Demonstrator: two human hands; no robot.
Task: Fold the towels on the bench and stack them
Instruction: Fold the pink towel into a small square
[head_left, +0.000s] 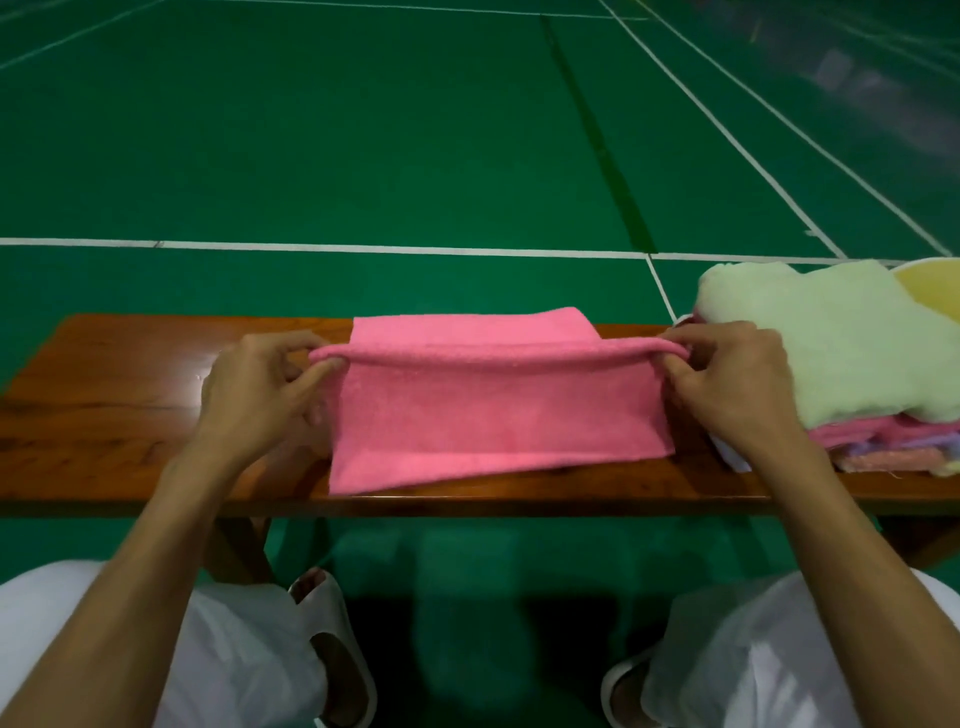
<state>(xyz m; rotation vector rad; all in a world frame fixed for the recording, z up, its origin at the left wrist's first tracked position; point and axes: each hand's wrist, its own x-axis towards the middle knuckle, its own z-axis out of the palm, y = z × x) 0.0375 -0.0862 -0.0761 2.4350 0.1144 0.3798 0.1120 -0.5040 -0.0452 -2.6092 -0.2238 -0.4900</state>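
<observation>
Pink towel (493, 415) at mid-bench (130, 415) looks soft, light, floppy; left hand (260, 395) and right hand (737, 384) each pinch its raised fold ends; best held there.

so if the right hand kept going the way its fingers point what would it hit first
The right hand points left along the raised fold of the pink towel it pinches, so the towel first; beyond it, probably the left hand at the other end.
</observation>
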